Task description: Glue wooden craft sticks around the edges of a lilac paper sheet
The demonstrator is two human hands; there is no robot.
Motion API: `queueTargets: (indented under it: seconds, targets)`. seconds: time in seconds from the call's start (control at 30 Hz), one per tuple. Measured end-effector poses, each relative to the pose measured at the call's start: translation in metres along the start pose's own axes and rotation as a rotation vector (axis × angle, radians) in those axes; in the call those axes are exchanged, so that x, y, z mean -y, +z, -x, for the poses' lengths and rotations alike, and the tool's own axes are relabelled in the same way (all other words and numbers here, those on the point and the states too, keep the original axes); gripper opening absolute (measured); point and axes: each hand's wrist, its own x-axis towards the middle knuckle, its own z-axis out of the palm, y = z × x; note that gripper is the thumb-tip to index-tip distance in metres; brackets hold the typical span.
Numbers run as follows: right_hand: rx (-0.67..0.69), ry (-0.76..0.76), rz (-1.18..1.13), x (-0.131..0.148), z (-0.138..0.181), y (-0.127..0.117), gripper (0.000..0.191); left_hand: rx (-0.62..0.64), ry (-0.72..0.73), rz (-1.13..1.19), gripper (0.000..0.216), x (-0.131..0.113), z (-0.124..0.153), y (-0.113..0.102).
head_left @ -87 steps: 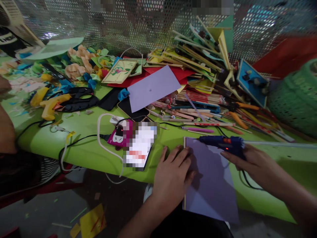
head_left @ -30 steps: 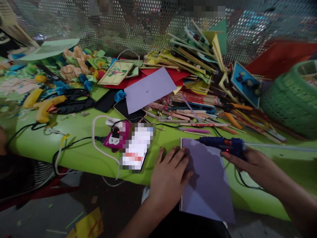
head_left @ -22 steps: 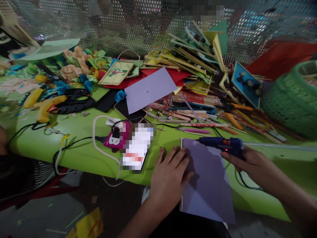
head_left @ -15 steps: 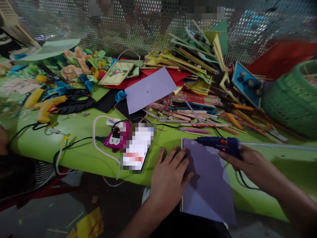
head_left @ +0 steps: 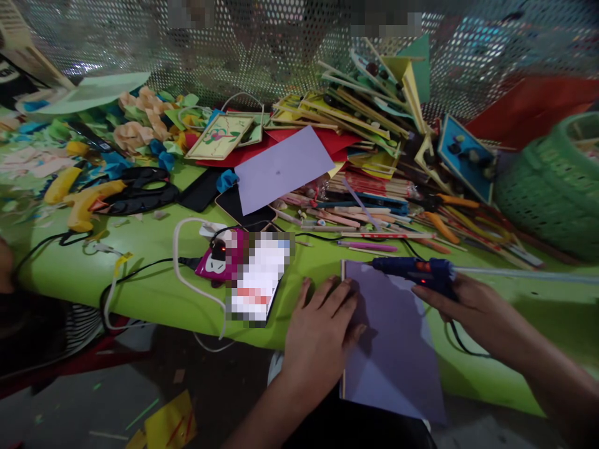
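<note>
While the left hand (head_left: 322,330) stays flat, fingers spread, on the purple sheet (head_left: 393,349) overhanging the tabletop's near edge, the right hand (head_left: 472,305), gripping the glue gun (head_left: 416,271), has edged its nozzle leftward along the sheet's far edge; gluing looks underway.

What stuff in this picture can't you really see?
Head view:
- Phone screen: blurred out.
- Glue gun trigger: hidden by the right hand.
- Purple sheet left part: under the left hand.
- Green basket: cut off by the right edge.
</note>
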Motion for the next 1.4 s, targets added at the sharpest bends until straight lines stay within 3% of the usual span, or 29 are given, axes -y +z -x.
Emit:
queueTargets:
  seconds: [0.83, 1.1, 1.4]
  targets:
    - [-0.046, 0.043, 0.069, -0.014, 0.007, -0.011, 0.060, -0.025, 0.005, -0.025, 0.037, 0.000, 0.000, 0.002]
    - [-0.024, 0.022, 0.026, -0.011, 0.003, -0.003, 0.060, -0.031, 0.009, -0.027, 0.036, 0.001, 0.001, 0.003]
    - [-0.052, 0.034, 0.069, -0.017, 0.010, -0.014, 0.055, -0.013, 0.001, -0.035, 0.037, 0.000, 0.000, 0.002]
